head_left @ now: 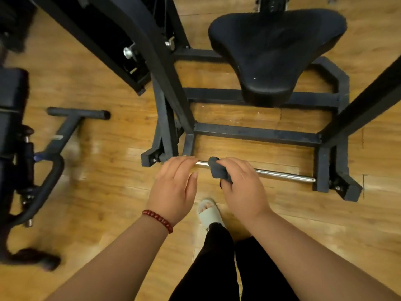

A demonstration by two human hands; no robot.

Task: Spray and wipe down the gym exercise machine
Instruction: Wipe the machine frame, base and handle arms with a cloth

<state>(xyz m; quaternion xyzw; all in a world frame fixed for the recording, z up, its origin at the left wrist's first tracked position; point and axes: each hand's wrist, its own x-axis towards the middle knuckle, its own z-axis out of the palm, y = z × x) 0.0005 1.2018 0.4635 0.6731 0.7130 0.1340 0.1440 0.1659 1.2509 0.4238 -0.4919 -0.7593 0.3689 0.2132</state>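
Wooden flooring (pixel 108 181) lies under the black machine frame (pixel 256 133). Our right hand (pixel 243 187) curls its fingers round a dark cloth (pixel 217 170) on the near chrome bar (pixel 282 175). Our left hand (pixel 175 187), fingers straight and close together, sits at the bar's left end.

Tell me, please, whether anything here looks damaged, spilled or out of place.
Nothing stands out: the chrome bar runs straight, the right hand holds a dark cloth on it, and the floor shows no evident spill.

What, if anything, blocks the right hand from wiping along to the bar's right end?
Probably yes: the right hand holds the cloth on the chrome bar, bare up to the frame.
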